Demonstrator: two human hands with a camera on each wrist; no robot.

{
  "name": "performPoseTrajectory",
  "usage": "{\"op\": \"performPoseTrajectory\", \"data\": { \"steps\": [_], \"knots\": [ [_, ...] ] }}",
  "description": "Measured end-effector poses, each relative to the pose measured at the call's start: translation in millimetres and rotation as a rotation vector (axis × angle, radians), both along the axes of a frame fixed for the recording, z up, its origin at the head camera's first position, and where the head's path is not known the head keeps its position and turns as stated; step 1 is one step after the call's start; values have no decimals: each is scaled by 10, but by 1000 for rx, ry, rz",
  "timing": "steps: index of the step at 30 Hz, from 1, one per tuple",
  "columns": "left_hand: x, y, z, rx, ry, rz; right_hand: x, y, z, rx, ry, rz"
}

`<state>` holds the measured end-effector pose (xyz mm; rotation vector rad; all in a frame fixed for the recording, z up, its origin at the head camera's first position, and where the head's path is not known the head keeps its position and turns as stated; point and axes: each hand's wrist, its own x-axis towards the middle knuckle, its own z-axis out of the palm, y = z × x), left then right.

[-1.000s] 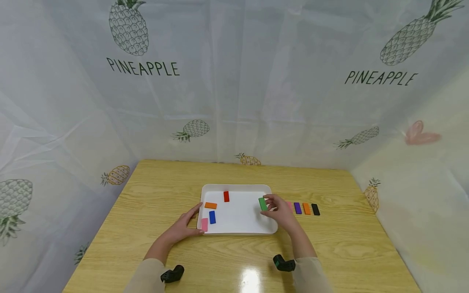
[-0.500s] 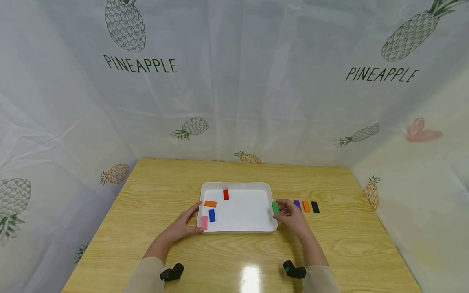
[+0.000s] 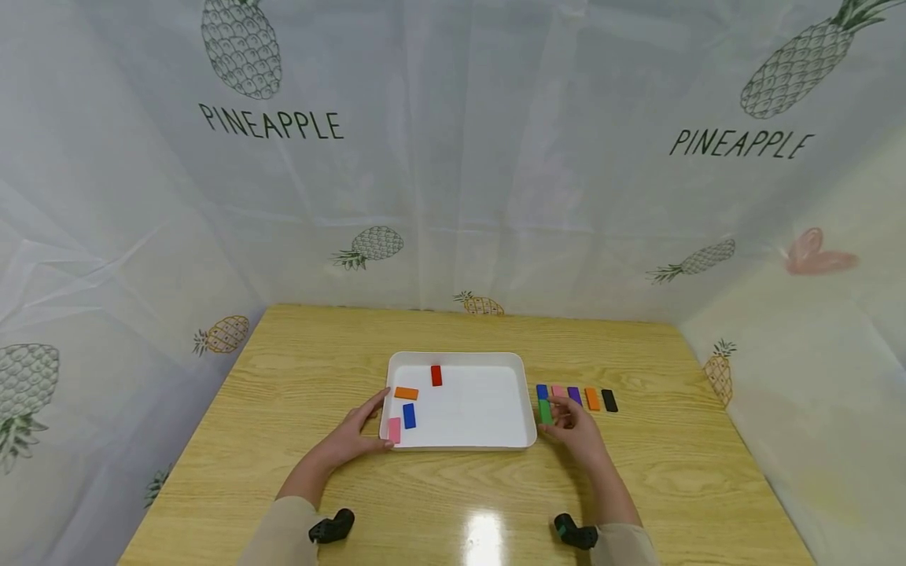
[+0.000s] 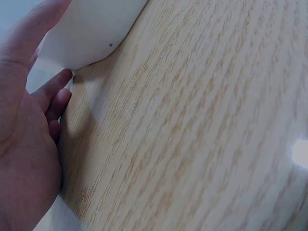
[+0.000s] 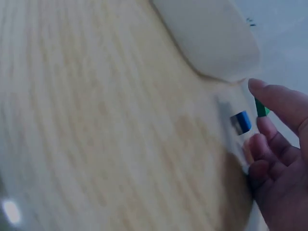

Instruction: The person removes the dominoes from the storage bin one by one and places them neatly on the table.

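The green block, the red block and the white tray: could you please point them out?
Green block [image 3: 544, 412], head view: visible face's middle.
Red block [image 3: 436, 376], head view: top face.
White tray [image 3: 474, 413], head view: bare floor.

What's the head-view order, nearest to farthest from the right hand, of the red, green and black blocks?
1. Green block, held in the right hand.
2. Black block, on the table, right of that hand.
3. Red block, left, inside the white tray.

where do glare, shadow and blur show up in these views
Head: glare on the wooden tabletop, bottom centre; left wrist: glare at the right edge, shadow beside the left hand; right wrist: tabletop grain blurred, glare lower left, shadow beside the right hand.
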<state>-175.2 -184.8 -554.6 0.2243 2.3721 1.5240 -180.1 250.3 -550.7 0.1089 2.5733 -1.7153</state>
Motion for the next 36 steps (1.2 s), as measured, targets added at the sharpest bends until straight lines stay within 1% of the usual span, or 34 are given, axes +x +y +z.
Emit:
{"op": "performPoseTrajectory", "data": {
  "steps": [5, 10, 13, 19, 28, 36],
  "knots": [
    [2, -5, 2, -10, 1, 2, 3, -2, -68, 17, 11, -20],
    [9, 1, -1, -19, 2, 0, 31, -9, -74, 18, 28, -36],
    [13, 8, -8, -22, 4, 1, 36, 4, -80, 45, 29, -29],
    [14, 8, -18, -17, 9, 5, 10, 40, -118, 101, -5, -30],
    [2, -2, -7, -26, 4, 5, -19, 66, -87, 99, -20, 1],
    [-12, -1, -22, -33, -1, 10, -68, 86, -79, 142, -51, 10]
  ]
}}
